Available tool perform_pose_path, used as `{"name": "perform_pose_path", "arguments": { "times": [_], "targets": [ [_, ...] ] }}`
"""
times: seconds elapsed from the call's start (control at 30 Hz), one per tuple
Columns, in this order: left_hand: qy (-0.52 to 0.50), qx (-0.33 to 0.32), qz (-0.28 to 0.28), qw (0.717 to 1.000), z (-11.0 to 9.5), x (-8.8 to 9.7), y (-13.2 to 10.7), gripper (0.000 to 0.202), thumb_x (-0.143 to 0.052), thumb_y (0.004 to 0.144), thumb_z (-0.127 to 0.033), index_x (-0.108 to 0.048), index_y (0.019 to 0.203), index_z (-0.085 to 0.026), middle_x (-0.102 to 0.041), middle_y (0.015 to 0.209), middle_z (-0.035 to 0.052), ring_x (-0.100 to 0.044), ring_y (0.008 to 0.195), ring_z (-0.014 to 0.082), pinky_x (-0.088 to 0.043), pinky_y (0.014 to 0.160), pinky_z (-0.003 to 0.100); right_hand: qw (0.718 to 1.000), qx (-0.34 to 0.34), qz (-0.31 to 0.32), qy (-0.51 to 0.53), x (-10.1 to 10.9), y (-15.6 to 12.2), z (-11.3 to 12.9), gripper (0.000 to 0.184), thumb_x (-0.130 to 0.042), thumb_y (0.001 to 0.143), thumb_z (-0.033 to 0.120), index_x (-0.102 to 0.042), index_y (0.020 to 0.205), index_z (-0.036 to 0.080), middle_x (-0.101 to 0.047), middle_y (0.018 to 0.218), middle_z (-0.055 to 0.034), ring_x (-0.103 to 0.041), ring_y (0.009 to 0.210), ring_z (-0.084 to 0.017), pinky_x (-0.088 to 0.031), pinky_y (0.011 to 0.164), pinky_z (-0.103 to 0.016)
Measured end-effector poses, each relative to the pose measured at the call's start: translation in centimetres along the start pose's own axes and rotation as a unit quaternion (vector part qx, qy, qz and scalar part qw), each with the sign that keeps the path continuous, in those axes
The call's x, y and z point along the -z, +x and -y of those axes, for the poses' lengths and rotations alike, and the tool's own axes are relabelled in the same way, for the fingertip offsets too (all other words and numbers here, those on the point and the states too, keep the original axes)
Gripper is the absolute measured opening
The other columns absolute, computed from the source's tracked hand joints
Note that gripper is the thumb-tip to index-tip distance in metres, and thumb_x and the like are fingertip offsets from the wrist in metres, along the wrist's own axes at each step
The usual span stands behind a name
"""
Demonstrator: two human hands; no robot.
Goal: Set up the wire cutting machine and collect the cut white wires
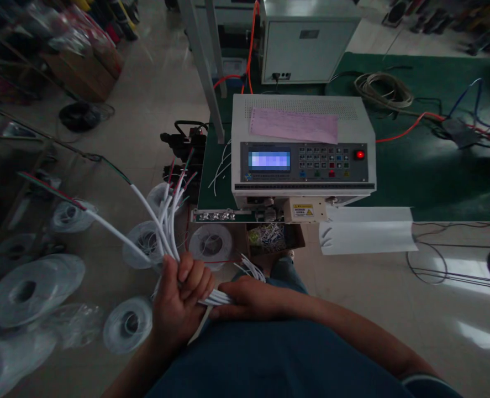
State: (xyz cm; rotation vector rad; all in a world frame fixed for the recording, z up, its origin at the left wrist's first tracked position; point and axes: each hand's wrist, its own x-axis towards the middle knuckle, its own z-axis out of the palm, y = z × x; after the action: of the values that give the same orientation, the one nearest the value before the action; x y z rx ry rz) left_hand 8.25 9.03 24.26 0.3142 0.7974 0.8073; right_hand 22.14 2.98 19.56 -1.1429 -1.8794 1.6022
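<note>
A bundle of white cables [168,229] runs through both of my hands, low in front of my body. My left hand [184,287] is wrapped in a fist around it. Above that fist the cables fan out to the upper left, and thin red, green and black wires show at several ends. My right hand [248,298] is closed around the same bundle further right, its fingers partly hidden. Loose white cable ends [253,268] stick out just behind the right hand, near my lap. One cable with bared wires reaches far left, apart from the others.
A wire-processing machine [303,127] with a lit display and pink paper [294,124] stands on the green table [398,177]. Below it is a box of scraps [296,237]. Wire spools [128,325] cover the floor at left. A white sheet [369,229] hangs off the table edge.
</note>
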Motion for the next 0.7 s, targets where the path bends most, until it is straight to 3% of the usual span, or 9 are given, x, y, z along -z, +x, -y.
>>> {"name": "perform_pose_path", "arguments": {
  "times": [0.13,0.27,0.37,0.47,0.57,0.7],
  "targets": [
    [-0.042,-0.005,-0.006,0.999,-0.4,-0.2,0.8,0.037,-0.054,0.084,-0.038,-0.036,0.058,-0.018,-0.017,0.045,-0.0089,-0.014,0.036,0.0058,-0.030,0.038,0.018,0.999,-0.026,0.008,0.029,0.0,-1.4,-0.7,0.030,-0.044,0.086,0.046,-0.052,0.086,0.016,-0.048,0.069,0.0023,-0.047,0.062,-0.010,-0.036,0.057,-0.019],
    [-0.014,0.036,0.007,0.999,0.4,-0.8,1.7,0.037,-0.053,0.084,-0.039,-0.037,0.059,-0.017,-0.022,0.045,-0.0085,-0.020,0.036,0.0054,-0.031,0.039,0.018,0.998,-0.060,-0.010,0.022,0.4,-3.2,-1.3,0.028,-0.045,0.086,0.044,-0.051,0.084,0.017,-0.042,0.064,0.0045,-0.044,0.059,-0.009,-0.032,0.055,-0.021],
    [0.049,0.073,0.046,0.995,1.6,-1.2,2.3,0.031,-0.061,0.078,-0.041,-0.046,0.065,-0.017,-0.040,0.051,-0.0060,-0.038,0.046,0.0067,-0.041,0.051,0.020,0.993,-0.086,-0.046,0.060,0.6,-5.2,-2.0,0.029,-0.047,0.084,0.046,-0.048,0.079,0.018,-0.040,0.062,0.0057,-0.041,0.058,-0.008,-0.030,0.053,-0.020],
    [0.132,0.106,0.082,0.982,3.3,-1.4,3.1,0.021,-0.067,0.074,-0.036,-0.056,0.079,-0.018,-0.056,0.070,-0.0007,-0.054,0.070,0.0134,-0.045,0.067,0.025,0.981,-0.134,-0.088,0.113,0.4,-7.6,-3.0,0.033,-0.047,0.082,0.051,-0.045,0.075,0.018,-0.037,0.061,0.0060,-0.036,0.054,-0.008,-0.027,0.048,-0.020],
    [0.148,0.154,0.132,0.968,5.1,-1.8,4.0,0.019,-0.067,0.075,-0.033,-0.059,0.083,-0.018,-0.060,0.076,0.0027,-0.057,0.080,0.0185,-0.045,0.073,0.030,0.965,-0.161,-0.133,0.158,-0.5,-9.9,-4.9,0.036,-0.042,0.083,0.053,-0.043,0.073,0.019,-0.037,0.062,0.0049,-0.031,0.054,-0.008,-0.026,0.047,-0.021],
    [0.117,0.172,0.189,0.960,7.0,-3.2,5.0,0.023,-0.063,0.077,-0.039,-0.060,0.079,-0.017,-0.056,0.066,0.0021,-0.057,0.070,0.0168,-0.044,0.073,0.032,0.965,-0.151,-0.176,0.124,-2.3,-12.1,-8.2,0.035,-0.041,0.082,0.055,-0.044,0.073,0.021,-0.039,0.065,0.0030,-0.035,0.058,-0.011,-0.031,0.051,-0.024]
  ]
}}
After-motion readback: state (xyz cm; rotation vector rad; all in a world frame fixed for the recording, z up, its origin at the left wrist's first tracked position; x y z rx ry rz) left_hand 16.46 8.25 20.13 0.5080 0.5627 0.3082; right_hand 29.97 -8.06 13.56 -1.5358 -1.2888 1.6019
